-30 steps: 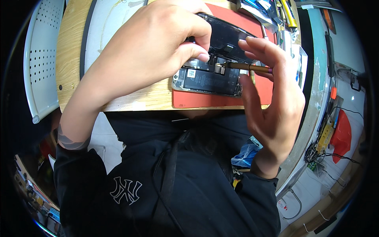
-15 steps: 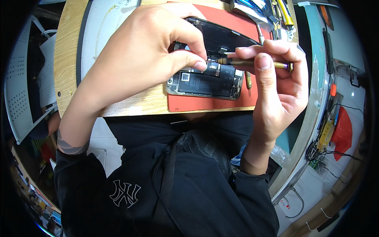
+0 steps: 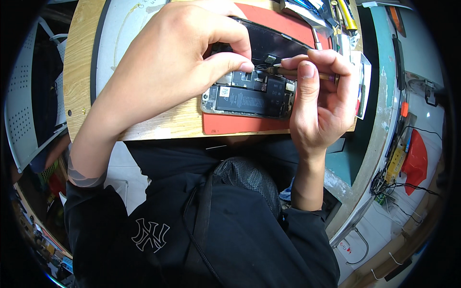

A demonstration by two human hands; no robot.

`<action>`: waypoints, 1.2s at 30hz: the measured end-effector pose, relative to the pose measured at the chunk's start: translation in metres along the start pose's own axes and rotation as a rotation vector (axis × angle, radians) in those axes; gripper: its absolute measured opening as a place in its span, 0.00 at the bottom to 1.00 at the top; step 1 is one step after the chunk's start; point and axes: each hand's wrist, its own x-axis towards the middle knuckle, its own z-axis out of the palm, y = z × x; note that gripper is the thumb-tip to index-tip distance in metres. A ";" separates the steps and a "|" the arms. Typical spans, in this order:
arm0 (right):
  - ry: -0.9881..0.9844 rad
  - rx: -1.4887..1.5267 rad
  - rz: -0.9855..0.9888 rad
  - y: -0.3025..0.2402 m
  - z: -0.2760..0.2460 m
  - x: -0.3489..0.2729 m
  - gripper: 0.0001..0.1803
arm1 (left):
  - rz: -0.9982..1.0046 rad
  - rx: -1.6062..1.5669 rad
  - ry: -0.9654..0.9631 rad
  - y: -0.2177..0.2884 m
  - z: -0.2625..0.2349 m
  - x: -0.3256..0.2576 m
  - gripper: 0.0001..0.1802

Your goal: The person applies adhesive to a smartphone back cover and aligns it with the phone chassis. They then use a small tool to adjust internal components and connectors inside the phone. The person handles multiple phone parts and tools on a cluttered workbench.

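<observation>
An opened smartphone [image 3: 249,98] lies on a red mat [image 3: 240,126] on a wooden desk, its dark screen panel [image 3: 273,43] tilted up behind the body. My left hand [image 3: 177,57] rests over the phone's upper left, thumb and forefinger pinched on parts inside it. My right hand [image 3: 319,103] grips a thin brown-handled screwdriver [image 3: 297,73], whose tip points left into the phone's upper area, close to my left thumb.
Tools and packets [image 3: 331,14] lie at the desk's far right edge. A white round mat [image 3: 120,33] sits on the wood at left. A perforated white chair [image 3: 24,105] stands at left. Cables and a red object [image 3: 415,161] lie at right.
My right hand has turned from fingers spread to a closed grip on the screwdriver and shifted so the tip sits inside the phone. My left hand stayed pinched on the phone.
</observation>
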 end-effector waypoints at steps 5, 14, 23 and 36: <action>-0.018 -0.152 -0.135 -0.008 0.002 0.008 0.09 | -0.019 0.008 -0.020 0.000 -0.002 0.000 0.02; -0.421 -0.713 -0.233 -0.050 -0.020 0.031 0.21 | -0.079 -0.094 -0.051 0.003 -0.001 0.003 0.03; -0.368 -0.390 -0.194 -0.047 -0.021 0.040 0.20 | -0.090 -0.013 -0.042 0.002 0.000 0.000 0.06; -0.106 0.374 0.183 -0.022 -0.021 0.009 0.07 | -0.010 -0.066 -0.029 -0.002 0.004 0.000 0.07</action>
